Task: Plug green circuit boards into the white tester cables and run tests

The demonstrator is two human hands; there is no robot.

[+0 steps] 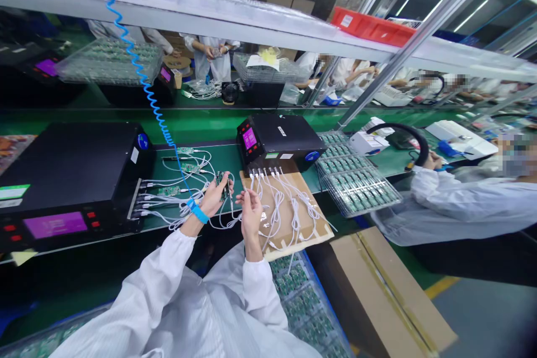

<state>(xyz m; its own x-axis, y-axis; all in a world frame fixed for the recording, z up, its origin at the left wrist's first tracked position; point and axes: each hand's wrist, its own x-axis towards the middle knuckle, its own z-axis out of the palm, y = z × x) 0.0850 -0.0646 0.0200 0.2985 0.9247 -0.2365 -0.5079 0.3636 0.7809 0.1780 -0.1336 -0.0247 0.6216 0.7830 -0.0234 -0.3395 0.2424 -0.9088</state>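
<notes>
My left hand (213,196), with a blue wrist strap (197,211) at its wrist, is closed on a small green circuit board (222,181). A white cable hangs down close beside that board. Just to the right, my right hand (250,212) has its fingers curled and pinched near the board; what they hold, if anything, is too small to make out. Left of my hands, several green boards (168,191) with white cables (174,203) lie on the green bench. Further white cables (274,207) lie on a cardboard sheet (308,201) to the right.
Black test boxes with purple screens stand at left (75,173) and centre (281,137). A clear tray of boards (356,176) rests on the right. A coiled blue cord (145,86) crosses the view. A cardboard box (390,291) is lower right, near a co-worker's sleeve (448,187).
</notes>
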